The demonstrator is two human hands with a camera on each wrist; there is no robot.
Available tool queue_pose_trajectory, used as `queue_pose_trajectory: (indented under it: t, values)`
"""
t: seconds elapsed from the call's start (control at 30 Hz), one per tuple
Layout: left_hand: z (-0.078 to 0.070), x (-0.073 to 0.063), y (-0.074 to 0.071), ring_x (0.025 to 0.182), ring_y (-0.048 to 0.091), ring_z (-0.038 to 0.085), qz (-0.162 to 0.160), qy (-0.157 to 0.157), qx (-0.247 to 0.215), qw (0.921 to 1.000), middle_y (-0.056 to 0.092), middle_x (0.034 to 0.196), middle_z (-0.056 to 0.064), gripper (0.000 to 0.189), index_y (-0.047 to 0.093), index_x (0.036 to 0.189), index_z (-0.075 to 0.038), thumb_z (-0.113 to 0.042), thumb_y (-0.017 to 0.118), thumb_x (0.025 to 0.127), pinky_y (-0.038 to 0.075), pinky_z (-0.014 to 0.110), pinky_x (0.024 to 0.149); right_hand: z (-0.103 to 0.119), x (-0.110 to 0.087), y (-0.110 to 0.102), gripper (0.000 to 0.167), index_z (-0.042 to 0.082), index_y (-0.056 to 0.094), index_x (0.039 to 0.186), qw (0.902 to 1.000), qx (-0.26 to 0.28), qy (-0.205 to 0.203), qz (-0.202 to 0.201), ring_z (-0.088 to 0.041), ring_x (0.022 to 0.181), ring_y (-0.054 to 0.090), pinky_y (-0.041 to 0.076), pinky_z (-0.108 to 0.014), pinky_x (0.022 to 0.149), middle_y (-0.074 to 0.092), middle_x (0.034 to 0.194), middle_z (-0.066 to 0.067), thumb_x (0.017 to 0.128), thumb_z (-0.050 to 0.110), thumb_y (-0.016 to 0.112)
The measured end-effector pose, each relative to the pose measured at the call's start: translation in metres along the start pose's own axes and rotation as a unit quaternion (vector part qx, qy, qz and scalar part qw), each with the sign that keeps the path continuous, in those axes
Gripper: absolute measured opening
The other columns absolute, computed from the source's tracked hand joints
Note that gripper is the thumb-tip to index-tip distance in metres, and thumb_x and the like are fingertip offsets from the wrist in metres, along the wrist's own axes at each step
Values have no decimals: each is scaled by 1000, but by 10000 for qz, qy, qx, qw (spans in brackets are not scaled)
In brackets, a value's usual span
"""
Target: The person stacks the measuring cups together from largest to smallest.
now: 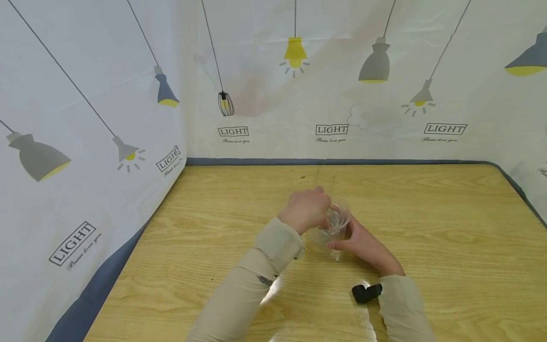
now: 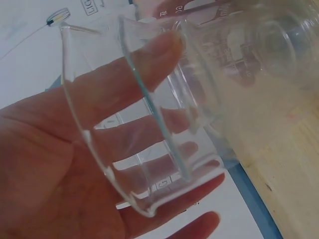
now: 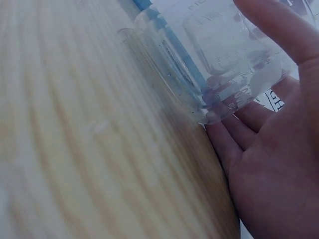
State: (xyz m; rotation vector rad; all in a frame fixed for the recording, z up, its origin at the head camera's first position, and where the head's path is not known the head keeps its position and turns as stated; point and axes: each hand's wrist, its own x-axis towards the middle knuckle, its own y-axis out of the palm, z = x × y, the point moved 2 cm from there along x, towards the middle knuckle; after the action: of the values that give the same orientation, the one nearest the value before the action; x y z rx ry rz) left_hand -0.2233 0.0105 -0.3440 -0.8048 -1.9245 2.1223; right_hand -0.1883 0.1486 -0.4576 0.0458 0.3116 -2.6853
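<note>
My left hand point(image 1: 306, 209) grips a small clear glass beaker point(image 2: 152, 109), its fingers and thumb round the glass in the left wrist view. Its flared rim faces the wrist. Below it is a larger clear beaker point(image 3: 224, 55) with printed markings, its base at the wooden tabletop. My right hand point(image 1: 365, 242) holds this larger one from the side, thumb on the near side and fingers behind. In the head view the two glasses overlap, and I cannot tell how far one sits inside the other.
The wooden table point(image 1: 448, 228) runs back to a white cloth wall point(image 1: 273, 137) printed with lamps and the word LIGHT. A black device point(image 1: 366, 293) is at the right cuff. Another printed cloth wall point(image 1: 85, 190) borders the left side.
</note>
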Motion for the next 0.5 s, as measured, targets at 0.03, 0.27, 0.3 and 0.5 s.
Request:
queue_pose_trajectory:
  t: [0.03, 0.27, 0.3, 0.5]
  values:
    - [-1, 1, 0, 76, 54, 14, 25, -28, 31, 10000, 50, 93, -3, 38, 65, 97, -22, -43, 75, 67, 46, 35, 60, 1, 0, 0, 87, 22, 15, 142, 10000, 13, 6, 6, -21, 124, 33, 24, -47, 100, 32, 138, -3, 75, 19, 72]
    - [-7, 1, -3, 79, 51, 13, 183, -128, 484, 9986, 50, 95, -5, 36, 63, 102, -25, -41, 73, 71, 47, 35, 64, 0, 0, 1, 85, 24, 18, 141, 10000, 37, 36, -3, -21, 125, 30, 21, -48, 101, 30, 139, -1, 76, 19, 72]
    - [-8, 1, -4, 79, 51, 13, 211, -152, 560, 9981, 50, 95, -5, 35, 63, 101, -25, -40, 73, 71, 47, 34, 64, 0, 0, 1, 85, 24, 18, 141, 10000, 44, 40, -2, -21, 125, 30, 21, -48, 101, 30, 138, -1, 76, 19, 72]
    - [-15, 1, -9, 80, 50, 13, 350, -209, 944, 9947, 50, 94, -5, 33, 63, 99, -27, -38, 74, 70, 46, 32, 66, -1, 1, 0, 87, 24, 18, 141, 10000, 32, 24, -12, -21, 126, 29, 19, -47, 102, 31, 138, 0, 75, 19, 73]
